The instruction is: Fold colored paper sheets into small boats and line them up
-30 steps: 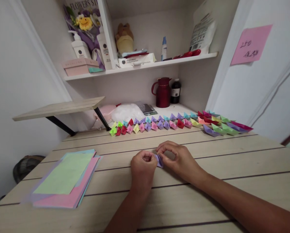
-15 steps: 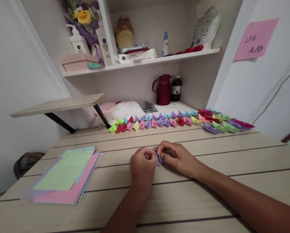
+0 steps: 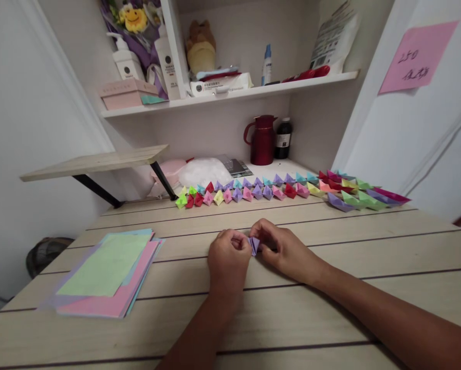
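Observation:
A small folded purple paper piece (image 3: 254,244) sits between my two hands just above the wooden table (image 3: 330,308). My left hand (image 3: 228,259) is curled, its fingertips pinching the left side of the paper. My right hand (image 3: 282,246) pinches the right side with thumb and forefinger. Most of the paper is hidden by my fingers. A stack of coloured paper sheets (image 3: 107,272), green on top with pink and lilac below, lies to the left of my hands.
Two rows of several small folded paper boats (image 3: 261,191) in many colours run along the table's far edge. Behind them stand a dark red jug (image 3: 261,140), a dark bottle (image 3: 282,139) and a white bag (image 3: 205,172). A raised board (image 3: 95,163) juts out at left.
My hands have drawn closer together on the purple paper and pressed it into a tighter fold. The view has tilted slightly downward.

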{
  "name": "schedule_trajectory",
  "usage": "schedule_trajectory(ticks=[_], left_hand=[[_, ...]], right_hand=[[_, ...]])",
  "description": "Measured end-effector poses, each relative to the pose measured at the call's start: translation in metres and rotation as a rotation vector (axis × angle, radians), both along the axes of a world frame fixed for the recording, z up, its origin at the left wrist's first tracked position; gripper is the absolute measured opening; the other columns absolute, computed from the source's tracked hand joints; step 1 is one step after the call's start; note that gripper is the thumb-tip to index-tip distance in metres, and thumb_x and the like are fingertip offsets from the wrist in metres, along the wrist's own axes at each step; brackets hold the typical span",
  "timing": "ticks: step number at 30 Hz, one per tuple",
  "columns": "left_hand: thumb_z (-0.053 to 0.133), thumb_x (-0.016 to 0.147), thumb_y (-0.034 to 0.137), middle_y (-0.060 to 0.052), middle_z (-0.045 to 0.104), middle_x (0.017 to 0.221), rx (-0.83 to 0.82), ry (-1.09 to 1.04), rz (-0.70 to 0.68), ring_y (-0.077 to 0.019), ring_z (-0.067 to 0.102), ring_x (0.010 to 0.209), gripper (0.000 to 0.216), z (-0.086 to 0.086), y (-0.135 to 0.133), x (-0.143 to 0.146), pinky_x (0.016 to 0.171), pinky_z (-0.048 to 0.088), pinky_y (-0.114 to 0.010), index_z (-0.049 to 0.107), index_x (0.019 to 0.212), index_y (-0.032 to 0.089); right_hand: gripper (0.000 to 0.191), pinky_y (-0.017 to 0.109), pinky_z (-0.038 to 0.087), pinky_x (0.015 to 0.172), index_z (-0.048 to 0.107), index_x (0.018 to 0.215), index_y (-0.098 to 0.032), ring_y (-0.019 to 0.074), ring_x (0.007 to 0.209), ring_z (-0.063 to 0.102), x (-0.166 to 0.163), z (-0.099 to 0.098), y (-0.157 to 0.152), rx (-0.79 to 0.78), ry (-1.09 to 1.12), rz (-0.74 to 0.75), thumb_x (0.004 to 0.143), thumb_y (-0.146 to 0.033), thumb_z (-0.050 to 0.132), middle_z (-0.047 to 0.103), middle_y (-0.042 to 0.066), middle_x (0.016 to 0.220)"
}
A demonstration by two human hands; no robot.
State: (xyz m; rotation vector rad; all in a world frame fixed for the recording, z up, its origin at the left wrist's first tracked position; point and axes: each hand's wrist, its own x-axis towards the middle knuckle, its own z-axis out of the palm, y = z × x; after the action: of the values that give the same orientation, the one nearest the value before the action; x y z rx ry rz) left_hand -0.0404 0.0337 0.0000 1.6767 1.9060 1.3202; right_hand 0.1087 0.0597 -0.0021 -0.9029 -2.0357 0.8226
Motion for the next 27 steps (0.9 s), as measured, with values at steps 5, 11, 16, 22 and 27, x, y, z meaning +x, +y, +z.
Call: schedule_trajectory(ticks=[5,11,16,22,27], left_hand=[[0.056,0.069,0.016,0.000,0.066,0.065,-0.015,-0.004,0.014,-0.0146,0.062,0.060,0.009,-0.0017,0.0035,-0.0046,0.059,0.044,-0.024,0.063,0.065,0.020],[0.056,0.071,0.016,-0.001,0.068,0.068,-0.028,0.009,0.003,-0.0154,0.063,0.063,0.010,-0.0019,0.0027,-0.0028,0.061,0.046,-0.024,0.064,0.067,0.020],[0.057,0.071,0.014,-0.001,0.068,0.070,-0.007,0.055,-0.012,-0.0155,0.063,0.065,0.010,0.0021,-0.0005,0.0000,0.064,0.046,-0.025,0.064,0.067,0.020],[0.057,0.070,0.013,-0.001,0.067,0.071,0.017,0.104,-0.015,-0.0151,0.063,0.066,0.010,0.0045,-0.0025,0.0010,0.064,0.046,-0.025,0.063,0.067,0.020],[0.057,0.071,0.012,0.000,0.067,0.072,0.081,0.148,-0.031,-0.0139,0.062,0.065,0.011,0.0011,-0.0033,0.0011,0.064,0.045,-0.024,0.062,0.068,0.020]], right_hand=[[0.024,0.027,0.047,0.069,0.051,0.100,-0.023,0.0158,0.077,0.061,-0.0004,0.0029,0.0002,-0.032,0.060,-0.036,0.078,-0.014,0.053,0.066,0.000,0.087],[0.037,0.027,0.048,0.070,0.052,0.106,-0.023,0.0161,0.082,0.060,-0.0047,0.0073,-0.0044,0.036,-0.012,-0.100,0.072,-0.020,0.066,0.064,0.002,0.100],[0.033,0.026,0.047,0.067,0.052,0.107,-0.025,0.0148,0.077,0.061,-0.0043,0.0029,-0.0029,0.069,-0.026,-0.107,0.075,-0.015,0.058,0.066,0.000,0.094],[0.033,0.028,0.048,0.069,0.052,0.109,-0.025,0.0158,0.077,0.062,-0.0020,0.0037,-0.0035,0.041,-0.015,-0.108,0.077,-0.016,0.055,0.067,0.000,0.090],[0.036,0.028,0.048,0.070,0.054,0.109,-0.024,0.0168,0.079,0.062,-0.0053,0.0046,-0.0054,0.092,-0.049,-0.128,0.074,-0.019,0.060,0.067,0.002,0.098]])
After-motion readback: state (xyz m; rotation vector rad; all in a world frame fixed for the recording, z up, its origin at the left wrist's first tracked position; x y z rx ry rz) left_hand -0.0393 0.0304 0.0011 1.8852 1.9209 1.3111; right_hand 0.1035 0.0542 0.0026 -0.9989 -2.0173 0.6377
